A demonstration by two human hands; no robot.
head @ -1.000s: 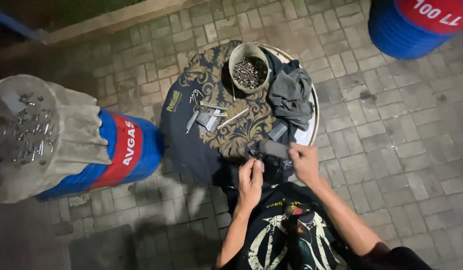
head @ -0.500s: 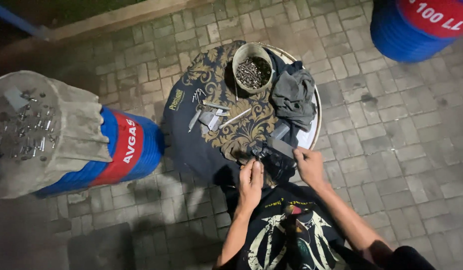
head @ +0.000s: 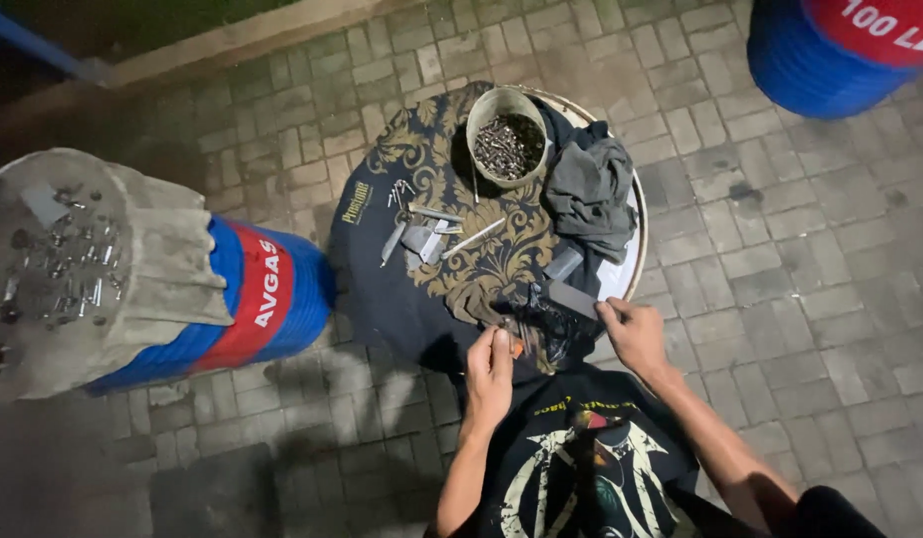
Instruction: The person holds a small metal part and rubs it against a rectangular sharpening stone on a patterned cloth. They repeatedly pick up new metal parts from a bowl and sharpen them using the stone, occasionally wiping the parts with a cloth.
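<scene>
The left hand (head: pixel 489 371) pinches a small orange-tipped part (head: pixel 516 348) at the near edge of the round counter (head: pixel 636 261). The right hand (head: pixel 636 334) holds a flat grey piece (head: pixel 571 298) beside it. It looks like small parts are being fitted together; next, line them up carefully.

My left hand (head: pixel 489 374) pinches a small shiny metal part with an orange tip (head: pixel 514 347); my right hand (head: pixel 636 334) rests on a flat, dull grey metal piece (head: pixel 573 298). Under them lies a matt black cloth with gold print (head: pixel 451 254). The bucket (head: pixel 506 134) holds glinting metal screws, beside a crumpled grey rag (head: pixel 591 189). Rough canvas (head: pixel 142 269) covers the glossy blue drum (head: pixel 272 299).
</scene>
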